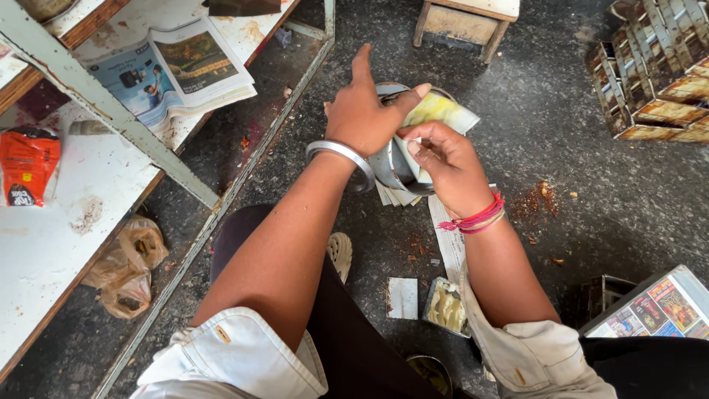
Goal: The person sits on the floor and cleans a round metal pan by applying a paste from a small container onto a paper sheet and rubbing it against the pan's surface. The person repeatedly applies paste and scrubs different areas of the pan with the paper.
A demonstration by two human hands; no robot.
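My left hand (363,111) grips the rim of a round shiny metal tin (391,166) held up over the dark floor, with its forefinger pointing away. My right hand (447,164) pinches the tin's near edge together with a printed paper sheet (442,111), yellow-green, that lies across the tin's top. A steel bangle (341,154) circles my left wrist and red threads (476,219) wrap the right wrist. A long strip of paper (447,240) hangs below my right hand.
A white metal-framed shelf (52,236) stands at the left with an open magazine (173,70) and an orange packet (26,166). Stacked metal moulds (653,70) sit top right, a wooden stool (465,22) ahead, a small filled tin (447,307) and paper squares (402,297) on the floor.
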